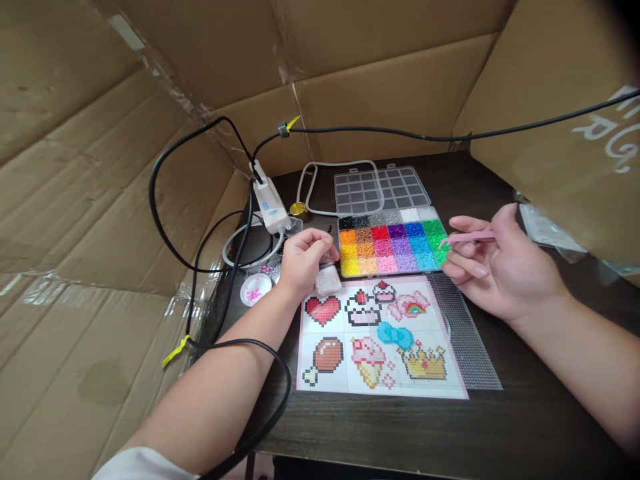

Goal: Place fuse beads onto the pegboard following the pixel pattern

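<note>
Beadwork looks barely begun: the pegboard [466, 333] at the right of the pattern sheet [383, 383] seems bare, as far as I can tell. Right hand [503, 270] pinches pink tweezers [473, 237], tips at the bead box [393, 248] by the green beads. Left hand [303, 257] is closed around a pack [327, 282] of white beads, just left of the box.

Two hands [305, 260] [500, 270] — one bead box [393, 248].
</note>
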A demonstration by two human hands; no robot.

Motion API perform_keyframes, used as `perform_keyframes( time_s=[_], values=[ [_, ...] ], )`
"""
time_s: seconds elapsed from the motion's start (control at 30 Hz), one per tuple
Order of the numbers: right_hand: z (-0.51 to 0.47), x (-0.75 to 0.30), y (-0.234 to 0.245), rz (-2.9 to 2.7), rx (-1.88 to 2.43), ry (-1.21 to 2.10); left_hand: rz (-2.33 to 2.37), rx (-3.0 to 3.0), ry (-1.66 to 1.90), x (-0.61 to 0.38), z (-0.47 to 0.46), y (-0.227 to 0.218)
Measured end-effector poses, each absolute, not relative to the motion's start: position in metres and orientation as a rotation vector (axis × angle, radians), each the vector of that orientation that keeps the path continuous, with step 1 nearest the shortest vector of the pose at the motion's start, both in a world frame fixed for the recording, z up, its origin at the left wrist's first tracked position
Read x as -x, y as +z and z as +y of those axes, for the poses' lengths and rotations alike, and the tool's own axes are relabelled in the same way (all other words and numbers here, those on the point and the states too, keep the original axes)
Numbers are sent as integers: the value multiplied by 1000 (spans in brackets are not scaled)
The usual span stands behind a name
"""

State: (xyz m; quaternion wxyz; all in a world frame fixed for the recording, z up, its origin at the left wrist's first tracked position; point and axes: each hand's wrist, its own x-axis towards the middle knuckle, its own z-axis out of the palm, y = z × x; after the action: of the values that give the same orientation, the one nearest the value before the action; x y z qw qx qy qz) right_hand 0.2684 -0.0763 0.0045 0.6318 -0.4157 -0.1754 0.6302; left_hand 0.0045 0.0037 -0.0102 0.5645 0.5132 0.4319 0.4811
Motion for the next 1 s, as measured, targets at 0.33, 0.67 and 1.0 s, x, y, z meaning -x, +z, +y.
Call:
perform_keyframes(
  time_s=[0.33, 0.67, 1.0],
  values=[
    [-76, -267, 4, -334, 962, 1454, 1026, -1212, 1135, -5, 4, -10],
    [-73, -272, 7, -269, 969, 1460, 1030, -1221, 1138, -6, 5, -10],
    [-75, -274, 5, -325, 913, 1519, 1043, -1241, 1088, -4, 6, -10]
  ],
)
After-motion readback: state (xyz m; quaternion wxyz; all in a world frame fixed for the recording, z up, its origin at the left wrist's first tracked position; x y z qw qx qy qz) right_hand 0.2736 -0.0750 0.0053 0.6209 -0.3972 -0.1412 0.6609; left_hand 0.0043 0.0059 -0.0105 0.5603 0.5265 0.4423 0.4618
